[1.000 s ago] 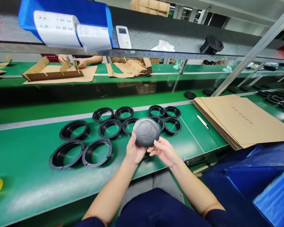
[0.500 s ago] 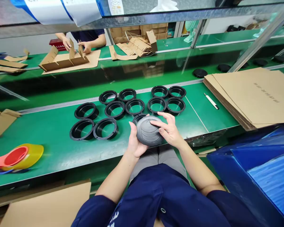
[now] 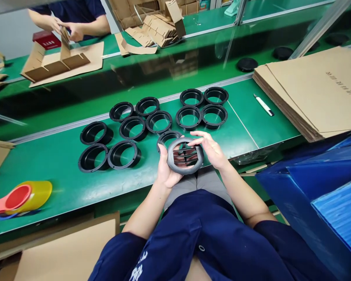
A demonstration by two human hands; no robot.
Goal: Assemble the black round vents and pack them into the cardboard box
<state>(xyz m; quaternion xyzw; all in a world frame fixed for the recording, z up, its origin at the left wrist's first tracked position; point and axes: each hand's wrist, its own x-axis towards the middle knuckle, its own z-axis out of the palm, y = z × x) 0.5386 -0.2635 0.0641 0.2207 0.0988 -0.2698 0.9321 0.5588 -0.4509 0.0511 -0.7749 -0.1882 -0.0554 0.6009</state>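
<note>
A round grey vent (image 3: 185, 156) with its slats turned open rests in my left hand (image 3: 167, 168), whose thumb lies along its left rim and whose palm is beneath. Through the gaps between the slats, parts of the supporting fingers show. My right hand (image 3: 211, 150) is at the upper right of the vent, its fingers loosely spread and one fingertip at the slats. Just behind the vent stands a black ring (image 3: 161, 137), partly hidden by it. Several more black rings (image 3: 133, 128) stand on the green table (image 3: 64, 179) beyond and to the left.
A tape dispenser (image 3: 41, 195) lies at the left. To the right are a white cutter (image 3: 263, 105), stacked cardboard (image 3: 312, 89) and a blue bin (image 3: 298, 187). Black discs (image 3: 247, 64) sit on the strip behind. Across it, another person's hands (image 3: 67, 29) hold cardboard dividers.
The vent's closed face has turned to open slats. My right hand's fingers have moved back toward its upper edge. The view has shifted, and the other person's hands have drawn together.
</note>
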